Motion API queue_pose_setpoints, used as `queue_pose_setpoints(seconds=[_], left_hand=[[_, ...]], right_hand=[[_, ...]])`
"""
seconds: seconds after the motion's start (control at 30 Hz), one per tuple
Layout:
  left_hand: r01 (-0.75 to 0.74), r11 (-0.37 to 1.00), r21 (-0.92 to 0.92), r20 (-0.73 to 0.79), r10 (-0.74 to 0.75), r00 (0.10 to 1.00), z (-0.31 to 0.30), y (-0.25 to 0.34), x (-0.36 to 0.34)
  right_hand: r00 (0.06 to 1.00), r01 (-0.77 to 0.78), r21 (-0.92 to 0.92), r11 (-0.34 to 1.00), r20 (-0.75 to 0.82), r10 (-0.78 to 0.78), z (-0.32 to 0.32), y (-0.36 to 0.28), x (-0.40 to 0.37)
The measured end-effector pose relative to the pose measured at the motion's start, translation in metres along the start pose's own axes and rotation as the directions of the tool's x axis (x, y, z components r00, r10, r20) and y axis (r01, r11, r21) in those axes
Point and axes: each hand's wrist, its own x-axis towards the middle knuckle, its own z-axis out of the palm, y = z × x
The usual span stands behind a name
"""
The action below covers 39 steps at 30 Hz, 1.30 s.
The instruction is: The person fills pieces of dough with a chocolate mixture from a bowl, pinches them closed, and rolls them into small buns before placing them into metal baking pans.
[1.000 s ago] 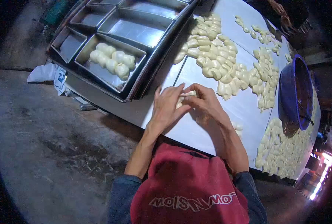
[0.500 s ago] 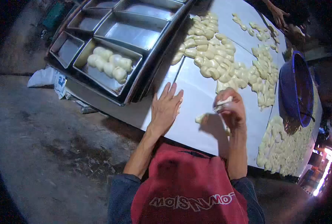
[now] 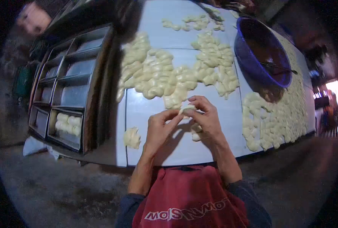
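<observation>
Both hands meet over the white table [image 3: 153, 150] and pinch one small piece of pale dough [image 3: 186, 109]. My left hand [image 3: 159, 127] grips it from the left, my right hand [image 3: 205, 119] from the right and above. A shaped dough lump [image 3: 131, 137] lies on the table left of my left hand. Another small dough bit [image 3: 196, 136] lies under my right wrist. A big heap of cut dough pieces [image 3: 165, 72] spreads just beyond my fingers.
A metal rack of baking tins [image 3: 68, 87] stands at the left; one tin [image 3: 66, 125] holds several shaped rolls. A blue bowl [image 3: 262, 53] with a utensil sits at the back right. More dough pieces [image 3: 275, 114] cover the table's right side.
My hands, apart half a second ago, have come together on a dough piece. A shaped lump now lies on the table at my left. The view has swung, so the tins sit further left.
</observation>
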Motion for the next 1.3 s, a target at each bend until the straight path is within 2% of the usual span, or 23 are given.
queue_pose_setpoints(seconds=[0.03,0.07,0.17,0.2,0.27,0.3,0.37,0.4,0.47,0.5,0.53,0.57,0.6,0.63,0.67,0.77,0.83,0.9,1.0,1.13,1.17,1.27,1.3], left_hand=[[-0.004,0.996,-0.086,0.012,0.005,1.0,0.012,0.005,0.001],[-0.021,0.976,-0.215,0.041,0.031,0.999,0.027,-0.001,0.006],[-0.372,0.92,-0.127,-0.081,0.364,0.928,0.072,0.023,0.022],[-0.5,0.853,-0.15,-0.125,0.485,0.866,0.085,0.025,0.029],[-0.625,0.749,-0.221,-0.187,0.596,0.781,0.123,0.042,0.044],[-0.701,0.693,-0.166,-0.172,0.68,0.713,0.141,0.037,0.055],[-0.747,0.619,-0.244,-0.233,0.71,0.664,0.177,0.047,0.07],[-0.724,0.613,-0.315,-0.249,0.683,0.687,0.197,0.058,0.074],[-0.668,0.59,-0.454,-0.271,0.623,0.734,0.227,0.073,0.081],[-0.585,0.614,-0.53,-0.148,0.612,0.777,0.233,0.068,0.086],[-0.442,0.648,-0.62,-0.056,0.525,0.849,0.242,0.064,0.088],[-0.283,0.669,-0.687,0.047,0.429,0.902,0.253,0.062,0.088],[-0.122,0.668,-0.734,0.152,0.337,0.929,0.259,0.06,0.088],[-0.026,0.756,-0.655,0.256,0.254,0.933,0.252,0.059,0.083],[0.056,0.804,-0.592,0.341,0.187,0.921,0.241,0.062,0.082],[0.059,0.923,-0.381,0.358,0.089,0.93,0.212,0.058,0.089],[0.038,0.944,-0.328,0.301,0.066,0.951,0.2,0.052,0.093],[0.079,0.936,-0.342,0.258,0.013,0.966,0.194,0.044,0.093],[0.148,0.942,-0.301,0.268,-0.066,0.961,0.189,0.05,0.089],[0.177,0.959,-0.223,0.322,-0.099,0.941,0.185,0.049,0.085],[0.202,0.948,-0.244,0.322,-0.117,0.94,0.186,0.052,0.084],[0.194,0.947,-0.257,0.338,-0.1,0.936,0.19,0.059,0.085],[0.157,0.958,-0.241,0.346,-0.066,0.936,0.189,0.057,0.087]], right_hand=[[0.99,0.126,-0.032,0.992,-0.064,-0.128,-0.008,0.002,-0.001],[0.992,0.074,0.074,0.995,-0.11,-0.066,-0.018,-0.003,-0.006],[0.961,0.232,-0.268,0.935,-0.086,-0.264,-0.06,-0.001,-0.004],[0.934,0.313,-0.165,0.935,-0.126,-0.335,-0.063,-0.003,-0.007],[0.956,0.273,0.171,0.947,-0.154,-0.248,-0.071,-0.012,-0.013],[0.988,0.153,0.506,0.849,-0.1,-0.118,-0.071,-0.04,-0.022],[0.991,0.136,0.66,0.739,-0.076,-0.114,-0.097,-0.047,-0.021],[0.991,0.128,0.726,0.675,-0.066,-0.117,-0.111,-0.051,-0.018],[0.982,0.174,0.669,0.723,-0.066,-0.175,-0.136,-0.061,-0.007],[0.98,0.184,0.634,0.751,-0.062,-0.188,-0.151,-0.065,-0.001],[0.979,0.189,0.599,0.778,-0.054,-0.196,-0.167,-0.069,0.007],[0.938,0.341,0.37,0.864,-0.201,-0.284,-0.189,-0.067,0.027],[0.939,0.343,0.472,0.812,-0.163,-0.302,-0.204,-0.089,0.034],[0.896,0.417,0.214,0.883,-0.257,-0.361,-0.232,-0.102,0.051],[0.88,0.431,0.216,0.876,-0.315,-0.355,-0.255,-0.107,0.075],[0.941,0.223,-0.222,0.949,-0.205,-0.27,-0.323,-0.13,0.119],[0.963,0.165,-0.569,0.806,-0.086,-0.257,-0.357,-0.118,0.155],[0.975,0.154,-0.873,0.463,0.058,-0.214,-0.369,-0.111,0.173],[0.983,0.041,-0.988,0.149,0.067,0.171,-0.36,-0.103,0.184],[0.967,-0.077,-0.91,0.407,0.031,0.252,-0.344,-0.124,0.18],[0.977,0.046,-0.943,0.33,0.112,0.182,-0.356,-0.11,0.187],[0.978,0.108,-0.958,0.264,0.151,0.146,-0.354,-0.104,0.184],[0.987,0.077,-0.841,0.535,0.141,0.079,-0.355,-0.109,0.181]])
